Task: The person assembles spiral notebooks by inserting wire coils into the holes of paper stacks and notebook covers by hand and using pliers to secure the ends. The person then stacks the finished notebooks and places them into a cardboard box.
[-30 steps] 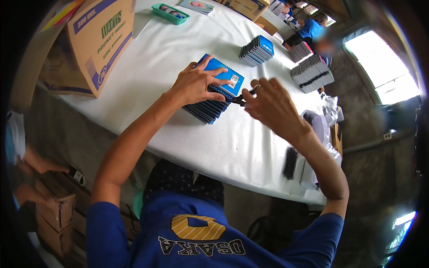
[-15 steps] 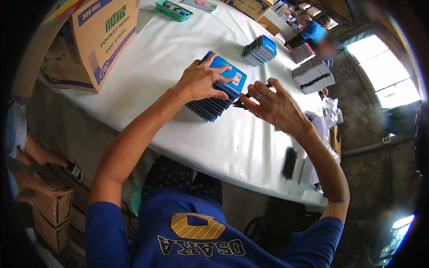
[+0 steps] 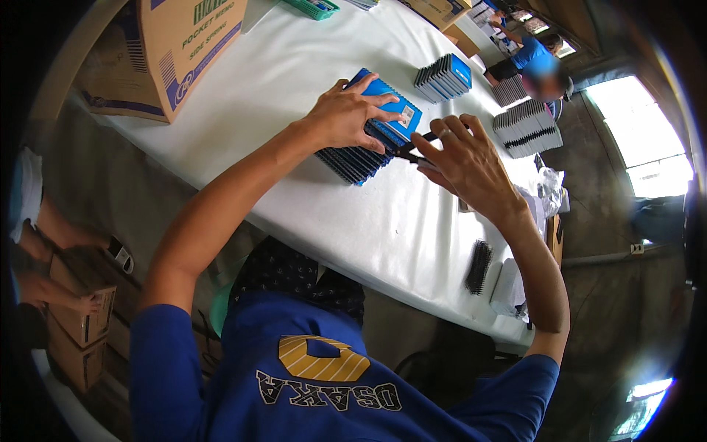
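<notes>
My left hand (image 3: pixel 345 116) lies with fingers spread over the top of a stack of blue-covered spiral notebooks (image 3: pixel 350 166), its thumb along the coil side. The top cover is blue, with a small white label. My right hand (image 3: pixel 469 168) grips a pair of dark-handled pliers (image 3: pixel 406 151), whose jaws meet the end of the coils by the stack's near right corner. The handles are spread apart in my fingers; the jaw tips are too small to make out. Beyond lies a second stack of blue notebooks (image 3: pixel 443 78).
A large cardboard box (image 3: pixel 166 59) stands at the table's left. Stacks of notebooks (image 3: pixel 526 130) sit at the far right. Loose black spiral coils (image 3: pixel 479 267) lie near the right edge. A green basket (image 3: pixel 317 9) is at the back. Another person's hand (image 3: pixel 88 303) touches boxes lower left.
The pliers' handles have spread wider, and the tool now shows more clearly at the coils. My left hand stays on the stack. The whole view has shifted slightly.
</notes>
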### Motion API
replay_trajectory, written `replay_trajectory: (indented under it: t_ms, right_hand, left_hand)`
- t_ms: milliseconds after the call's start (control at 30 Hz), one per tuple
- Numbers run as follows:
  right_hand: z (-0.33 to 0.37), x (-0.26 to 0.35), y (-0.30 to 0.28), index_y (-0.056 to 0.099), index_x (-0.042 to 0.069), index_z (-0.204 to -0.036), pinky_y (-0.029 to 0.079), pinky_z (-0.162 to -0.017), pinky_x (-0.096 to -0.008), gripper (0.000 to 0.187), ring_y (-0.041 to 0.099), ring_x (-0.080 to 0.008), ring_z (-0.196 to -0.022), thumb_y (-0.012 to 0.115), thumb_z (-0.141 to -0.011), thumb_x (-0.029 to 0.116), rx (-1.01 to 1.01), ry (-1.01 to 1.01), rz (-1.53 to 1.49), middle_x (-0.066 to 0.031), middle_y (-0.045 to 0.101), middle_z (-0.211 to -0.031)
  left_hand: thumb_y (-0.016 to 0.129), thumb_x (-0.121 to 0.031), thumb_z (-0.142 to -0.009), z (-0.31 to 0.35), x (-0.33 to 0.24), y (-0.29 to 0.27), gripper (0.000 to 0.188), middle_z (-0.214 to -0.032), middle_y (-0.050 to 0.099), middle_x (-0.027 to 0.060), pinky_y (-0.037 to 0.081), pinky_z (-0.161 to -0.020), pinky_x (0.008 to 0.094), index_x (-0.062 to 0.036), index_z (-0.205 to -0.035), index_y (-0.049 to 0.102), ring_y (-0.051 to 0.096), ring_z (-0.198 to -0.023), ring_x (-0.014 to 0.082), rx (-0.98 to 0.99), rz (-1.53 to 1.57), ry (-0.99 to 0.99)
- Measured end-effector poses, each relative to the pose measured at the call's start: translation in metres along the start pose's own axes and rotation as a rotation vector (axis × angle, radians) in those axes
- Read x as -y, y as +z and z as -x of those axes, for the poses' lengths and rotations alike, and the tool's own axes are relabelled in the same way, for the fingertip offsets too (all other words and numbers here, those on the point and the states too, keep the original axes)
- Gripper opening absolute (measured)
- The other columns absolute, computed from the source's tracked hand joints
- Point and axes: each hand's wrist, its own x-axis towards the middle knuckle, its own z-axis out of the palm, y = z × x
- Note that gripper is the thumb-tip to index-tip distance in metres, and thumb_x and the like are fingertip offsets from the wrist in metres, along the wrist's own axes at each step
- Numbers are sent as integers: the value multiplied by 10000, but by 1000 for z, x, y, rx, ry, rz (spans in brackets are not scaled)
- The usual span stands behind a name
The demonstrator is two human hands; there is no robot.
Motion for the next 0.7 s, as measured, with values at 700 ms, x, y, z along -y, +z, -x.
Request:
replay_trajectory:
  t_ms: [700]
  right_hand:
    - [2, 7, 13, 598, 129, -1052, 389, -980, -336, 349, 530, -124, -1078, 743, -755, 242, -84, -139, 85, 18, 609, -1092]
  left_hand:
    - [823, -545, -540, 0, -1, 10, 875, -1492, 384, -89, 285, -1130, 575, -447, -1341, 487, 248, -1426, 272, 44, -56, 31]
